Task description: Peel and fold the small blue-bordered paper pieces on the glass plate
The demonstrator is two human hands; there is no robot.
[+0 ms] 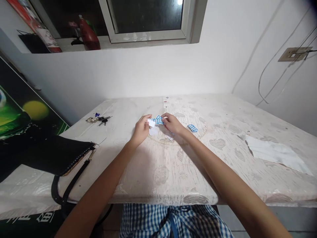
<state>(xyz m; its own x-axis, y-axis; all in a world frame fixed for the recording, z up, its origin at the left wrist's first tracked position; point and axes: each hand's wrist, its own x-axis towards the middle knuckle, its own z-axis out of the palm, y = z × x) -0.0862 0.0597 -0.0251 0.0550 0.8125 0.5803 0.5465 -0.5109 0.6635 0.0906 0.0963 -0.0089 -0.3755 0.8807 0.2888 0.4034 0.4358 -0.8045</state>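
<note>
My left hand (141, 130) is closed on a small white paper card (151, 123), pinched between thumb and fingers. My right hand (172, 122) has its fingers closed at the right end of several small white cards with blue markings (158, 120), which lie between the two hands. Its fingertips partly hide the card it grips. Below the hands, blank white pieces of paper (153, 131) rest on the tablecloth, one of them (169, 135) under my right hand. A small stack of blue-marked cards (192, 128) lies to the right of my right wrist.
A patterned cloth covers the table (158, 172). Keys (103, 120) lie at the left, above a black bag (71, 155) with a strap. A white tissue (274, 153) lies at the right. Bottles (89, 34) stand on the windowsill, and cables hang from a wall socket (294, 54).
</note>
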